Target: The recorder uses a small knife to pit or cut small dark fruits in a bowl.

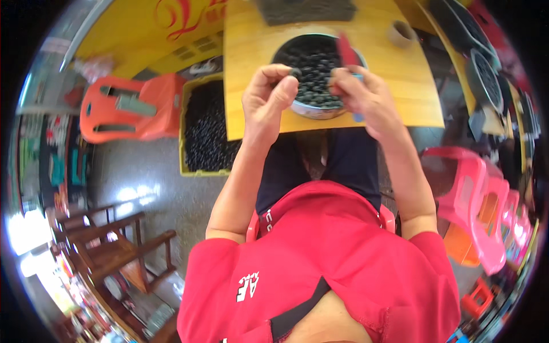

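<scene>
Two bare hands work over a round, pale-walled bowl [318,113] heaped with small, dark, roundish pieces [311,66]. The bowl sits on a yellow wooden table [246,117]. The left hand [265,97], at the bowl's left side, pinches a single dark, round piece [295,73] between thumb and fingers, above the bowl's contents. The right hand [370,103], over the bowl's right side, is closed around a flat, red tool [346,50] that points away from the wearer; blur hides whether its fingertips also hold a piece. Left of the bowl and lower, a yellow, rectangular plastic crate [206,173] holds many more dark pieces. To the bowl's right stands a beige cup [401,35]. The step in hand looks like handling one piece with the tool; the next move seems to call for a steady left pinch and careful control of the tool near the fingers.
</scene>
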Tool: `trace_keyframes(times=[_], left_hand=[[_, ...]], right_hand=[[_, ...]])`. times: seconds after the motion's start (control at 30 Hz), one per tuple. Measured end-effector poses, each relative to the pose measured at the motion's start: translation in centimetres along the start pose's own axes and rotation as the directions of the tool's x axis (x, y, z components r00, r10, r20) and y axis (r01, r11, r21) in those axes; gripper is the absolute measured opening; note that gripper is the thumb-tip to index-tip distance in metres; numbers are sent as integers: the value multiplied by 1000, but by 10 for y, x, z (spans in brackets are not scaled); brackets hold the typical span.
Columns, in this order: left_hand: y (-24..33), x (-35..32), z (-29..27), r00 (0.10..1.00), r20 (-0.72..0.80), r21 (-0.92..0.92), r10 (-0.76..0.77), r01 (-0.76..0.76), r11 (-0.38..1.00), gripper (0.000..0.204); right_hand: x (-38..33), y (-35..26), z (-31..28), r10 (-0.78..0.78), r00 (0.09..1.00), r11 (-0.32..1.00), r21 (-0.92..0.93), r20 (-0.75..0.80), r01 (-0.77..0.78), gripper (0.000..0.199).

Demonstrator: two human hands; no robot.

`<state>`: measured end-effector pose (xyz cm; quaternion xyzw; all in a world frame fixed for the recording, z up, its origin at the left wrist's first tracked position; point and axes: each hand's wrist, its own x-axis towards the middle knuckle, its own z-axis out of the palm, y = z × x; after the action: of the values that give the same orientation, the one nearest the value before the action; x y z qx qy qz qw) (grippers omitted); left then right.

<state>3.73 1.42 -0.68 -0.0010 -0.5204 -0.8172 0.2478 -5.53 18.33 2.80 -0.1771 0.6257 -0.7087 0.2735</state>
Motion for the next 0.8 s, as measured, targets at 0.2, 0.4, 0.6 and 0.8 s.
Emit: trace_keyframes(times=[0.2,0.4,0.6,0.8], left_hand=[[10,-11,-111,947,-322,-283,11,-107,953,13],[-10,-28,-247,839,-535,124,100,-40,992,26],[11,3,-153,875,-362,594,322,-50,803,17],[20,40,-28,918,388,775,-77,-279,568,17]], right_hand=[[4,10,-36,3,1000,999,53,-22,-1,20],[14,13,-37,-5,1000,998,64,-7,6,21],[14,24,-61,-5,998,998,55,-60,9,22],[10,20,-56,-18,997,999,44,-78,22,21]])
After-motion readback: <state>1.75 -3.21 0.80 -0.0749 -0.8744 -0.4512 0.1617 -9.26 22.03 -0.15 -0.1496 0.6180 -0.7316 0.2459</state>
